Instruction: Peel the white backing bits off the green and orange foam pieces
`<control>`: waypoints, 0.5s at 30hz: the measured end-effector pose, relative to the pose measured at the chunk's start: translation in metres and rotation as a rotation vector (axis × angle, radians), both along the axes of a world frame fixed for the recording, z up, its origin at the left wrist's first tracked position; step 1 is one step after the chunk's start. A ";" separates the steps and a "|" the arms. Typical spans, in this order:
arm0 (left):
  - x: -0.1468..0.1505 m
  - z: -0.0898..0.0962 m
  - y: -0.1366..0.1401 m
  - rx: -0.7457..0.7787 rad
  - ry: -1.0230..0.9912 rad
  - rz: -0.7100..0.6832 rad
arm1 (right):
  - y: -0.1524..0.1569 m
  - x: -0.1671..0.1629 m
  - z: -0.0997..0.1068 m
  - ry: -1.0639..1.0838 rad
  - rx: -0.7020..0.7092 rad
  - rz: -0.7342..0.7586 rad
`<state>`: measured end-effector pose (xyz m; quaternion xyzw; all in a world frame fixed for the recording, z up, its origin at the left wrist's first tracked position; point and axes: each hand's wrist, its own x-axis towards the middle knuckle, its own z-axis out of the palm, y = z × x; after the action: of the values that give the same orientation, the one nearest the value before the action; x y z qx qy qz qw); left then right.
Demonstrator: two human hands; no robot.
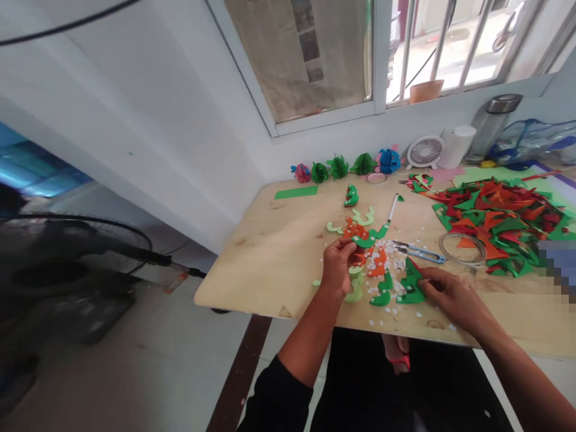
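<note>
Both hands are at work over the counter (252, 264), fingers drawn nearly closed. The left hand (338, 261) pinches one end of a curved green piece (366, 240) between thumb and fingers, above some orange pieces (378, 263). The right hand (450, 293) has the right edge of a jagged green piece (409, 285) between thumb and fingers, close to the counter's near edge. A smaller green piece (381, 291) lies between the hands, with pale green pieces (355, 292) beside the left wrist. White bits (396, 258) are scattered around them, and several green and orange pieces carry white squares. Blue-handled snips (425, 253) lie just beyond the right hand's piece. Farther right, a ring (463, 247) sits against a heap (508, 213) of red, orange and green scraps. Along the wall stand a row of paper ornaments (338, 166) and a white fan (425, 152).
</note>
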<state>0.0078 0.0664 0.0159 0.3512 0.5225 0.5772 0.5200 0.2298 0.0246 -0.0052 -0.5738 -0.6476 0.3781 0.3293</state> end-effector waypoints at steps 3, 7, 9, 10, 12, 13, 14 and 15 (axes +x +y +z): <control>0.003 0.002 -0.022 -0.057 -0.151 0.043 | -0.002 0.001 0.002 -0.023 0.026 0.026; 0.011 -0.003 -0.057 -0.160 -0.331 0.145 | -0.004 0.006 0.001 -0.069 0.040 -0.014; 0.018 -0.008 -0.076 -0.192 -0.373 0.194 | -0.004 0.008 0.001 -0.095 0.016 -0.002; 0.021 -0.010 -0.084 -0.211 -0.401 0.211 | -0.004 0.008 0.001 -0.142 0.025 -0.052; 0.029 -0.016 -0.099 -0.243 -0.468 0.230 | -0.003 0.008 0.004 -0.129 0.029 -0.101; 0.032 -0.018 -0.104 -0.261 -0.512 0.232 | -0.003 0.006 0.006 -0.086 -0.003 -0.088; 0.036 -0.020 -0.109 -0.279 -0.552 0.224 | -0.003 0.005 0.009 -0.071 -0.031 -0.092; 0.038 -0.022 -0.112 -0.296 -0.585 0.224 | -0.003 0.004 0.011 -0.089 -0.054 -0.110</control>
<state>0.0462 -0.0454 -0.0058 0.0322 0.4647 0.6251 0.6263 0.2339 0.0215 0.0055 -0.6335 -0.6185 0.3509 0.3050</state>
